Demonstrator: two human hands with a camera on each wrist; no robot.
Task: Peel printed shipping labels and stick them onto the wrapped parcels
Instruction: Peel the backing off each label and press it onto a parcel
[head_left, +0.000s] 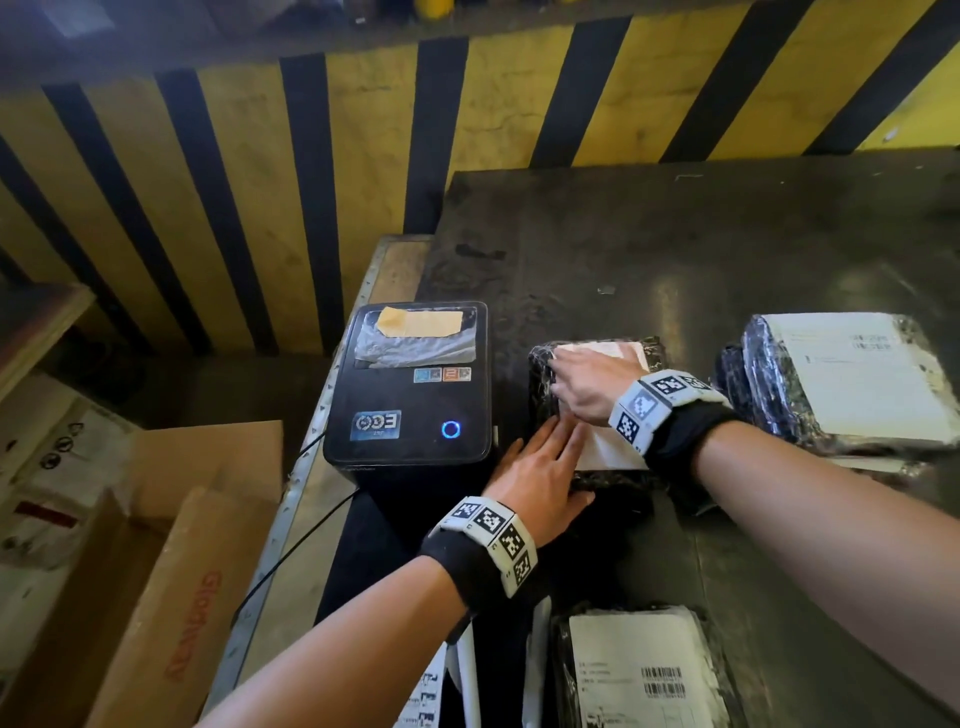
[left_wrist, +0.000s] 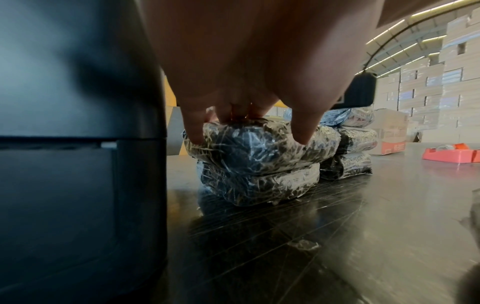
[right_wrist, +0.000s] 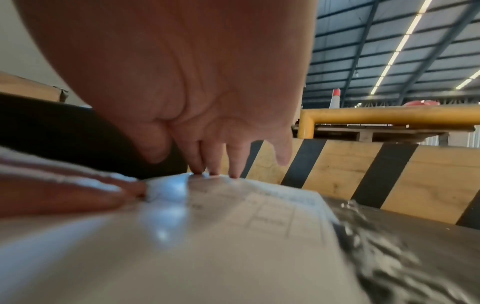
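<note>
A black parcel (head_left: 540, 400) wrapped in clear film sits just right of the label printer (head_left: 408, 384). A white shipping label (head_left: 618, 349) lies on top of it. My right hand (head_left: 582, 382) lies flat on the label, fingertips at its far left edge. My left hand (head_left: 545, 457) presses flat on the near left part of the label. In the left wrist view the left hand (left_wrist: 241, 107) bears down on the upper parcel (left_wrist: 259, 144) of a stack of two. In the right wrist view the right hand (right_wrist: 207, 102) presses the label (right_wrist: 233, 236) with its fingertips.
A stack of labelled parcels (head_left: 847, 384) stands at the right, another labelled parcel (head_left: 639, 670) near the front edge. Label strips (head_left: 431, 691) hang at the front. Cardboard boxes (head_left: 156, 571) sit below on the left. A red tape dispenser (left_wrist: 451, 154) lies further along the table.
</note>
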